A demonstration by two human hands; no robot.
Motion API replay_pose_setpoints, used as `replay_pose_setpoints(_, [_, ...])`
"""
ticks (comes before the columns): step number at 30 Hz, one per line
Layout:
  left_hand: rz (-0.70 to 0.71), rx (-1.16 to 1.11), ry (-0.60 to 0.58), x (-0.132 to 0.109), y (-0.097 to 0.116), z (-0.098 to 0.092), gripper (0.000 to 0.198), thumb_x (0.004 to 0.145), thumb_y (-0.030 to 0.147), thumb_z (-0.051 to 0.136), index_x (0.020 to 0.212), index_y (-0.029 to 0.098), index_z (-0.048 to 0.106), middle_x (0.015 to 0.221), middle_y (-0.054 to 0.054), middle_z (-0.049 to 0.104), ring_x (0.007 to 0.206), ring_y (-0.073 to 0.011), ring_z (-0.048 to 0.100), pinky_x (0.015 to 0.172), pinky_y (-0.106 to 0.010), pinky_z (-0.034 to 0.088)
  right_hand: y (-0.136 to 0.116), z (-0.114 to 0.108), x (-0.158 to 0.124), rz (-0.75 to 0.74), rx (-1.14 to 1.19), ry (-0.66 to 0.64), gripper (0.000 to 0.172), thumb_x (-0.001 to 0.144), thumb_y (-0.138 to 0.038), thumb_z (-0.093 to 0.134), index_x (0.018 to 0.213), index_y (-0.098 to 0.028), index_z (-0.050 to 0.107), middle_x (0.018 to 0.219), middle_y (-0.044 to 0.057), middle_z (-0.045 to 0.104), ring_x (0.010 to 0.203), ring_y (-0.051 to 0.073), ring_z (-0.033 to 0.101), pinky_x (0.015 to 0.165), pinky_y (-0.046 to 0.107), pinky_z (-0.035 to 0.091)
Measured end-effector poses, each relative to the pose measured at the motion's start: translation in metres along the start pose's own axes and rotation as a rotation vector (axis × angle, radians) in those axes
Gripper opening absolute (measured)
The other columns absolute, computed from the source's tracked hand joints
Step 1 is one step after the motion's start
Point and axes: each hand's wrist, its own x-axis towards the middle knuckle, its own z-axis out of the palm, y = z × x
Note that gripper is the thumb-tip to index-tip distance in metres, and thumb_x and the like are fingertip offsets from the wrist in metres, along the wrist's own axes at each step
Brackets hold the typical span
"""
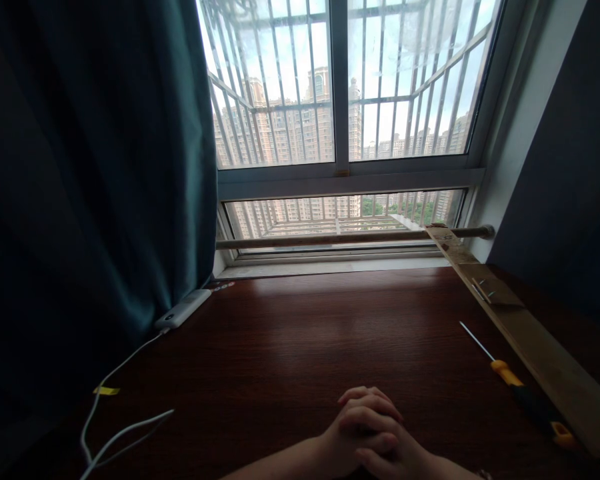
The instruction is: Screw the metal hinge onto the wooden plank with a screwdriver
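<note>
The screwdriver [516, 388] lies on the desk [300, 333] to the right of both hands, well apart from them. Its shaft points away toward the window [341, 87], and its yellow and dark handle is the nearer end. Just beyond it on the right, the board [540, 357] runs slantwise from the near right up to the window, its far end over the pole [325, 239]. On the board, toward that end, a few nails [484, 288] sit on a small brown piece [503, 291]; the screwdriver's tip is near them.

The left grip [341, 437] and right grip [405, 445] are clasped at the near edge of the view, fingers laced and folded over one another. Neither is spread; each holds only the other. Whether they rest on the desk or hang just above it, I cannot tell.

On the left, well apart from the hands, a white device [186, 309] lies against the curtain [180, 167]. From its near end a white cable [150, 419] runs toward the person, passing a yellow slip [109, 391] and bending into a loop.
</note>
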Motion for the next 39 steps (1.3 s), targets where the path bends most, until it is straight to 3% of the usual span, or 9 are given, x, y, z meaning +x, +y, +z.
replay_pose_setpoints(8, [-0.034, -0.041, 0.025, 0.002, 0.004, 0.000, 0.038, 0.067, 0.047, 0.061, 0.092, 0.018, 0.060, 0.092, -0.001, 0.052, 0.093, -0.0176, 0.050, 0.082, -0.027, 0.041, -0.002, -0.001, 0.000, 0.004, -0.016, 0.006, 0.035, 0.073, -0.022, 0.054, 0.108, -0.021, 0.055, 0.110, 0.010, 0.052, 0.109, 0.023, 0.044, 0.093, 0.037, 0.039])
replay_pose_setpoints(13, [0.059, -0.079, 0.058, 0.003, 0.000, 0.001, 0.037, 0.064, 0.045, 0.066, 0.091, 0.019, 0.061, 0.089, 0.000, 0.053, 0.089, -0.0171, 0.052, 0.080, -0.027, 0.042, -0.004, -0.001, 0.000, 0.006, -0.017, -0.005, 0.034, 0.074, -0.022, 0.053, 0.108, -0.020, 0.055, 0.112, 0.010, 0.051, 0.110, 0.023, 0.043, 0.092, 0.037, 0.040])
replay_pose_setpoints(17, [0.041, -0.109, 0.050, 0.004, 0.003, 0.000, 0.033, 0.066, 0.039, 0.067, 0.093, 0.021, 0.062, 0.090, -0.001, 0.055, 0.091, -0.0177, 0.052, 0.081, -0.029, 0.042, -0.001, 0.000, 0.000, 0.020, -0.043, -0.009, 0.033, 0.073, -0.023, 0.053, 0.106, -0.020, 0.056, 0.111, 0.011, 0.052, 0.110, 0.023, 0.044, 0.092, 0.038, 0.040])
replay_pose_setpoints(30, [-0.004, -0.020, 0.021, 0.003, 0.011, -0.001, 0.035, 0.070, 0.045, 0.060, 0.093, 0.019, 0.060, 0.091, 0.000, 0.053, 0.092, -0.0165, 0.051, 0.082, -0.027, 0.040, 0.000, 0.000, 0.000, 0.026, -0.044, -0.009, 0.033, 0.075, -0.027, 0.052, 0.107, -0.020, 0.056, 0.111, 0.011, 0.052, 0.110, 0.024, 0.044, 0.093, 0.038, 0.039])
replay_pose_setpoints(39, [0.032, -0.030, 0.045, 0.003, 0.004, 0.000, 0.037, 0.066, 0.046, 0.063, 0.092, 0.019, 0.061, 0.089, 0.000, 0.053, 0.090, -0.0175, 0.052, 0.079, -0.026, 0.041, -0.004, -0.002, 0.001, 0.028, -0.034, -0.018, 0.034, 0.074, -0.024, 0.053, 0.107, -0.020, 0.056, 0.111, 0.010, 0.052, 0.110, 0.023, 0.043, 0.093, 0.038, 0.039])
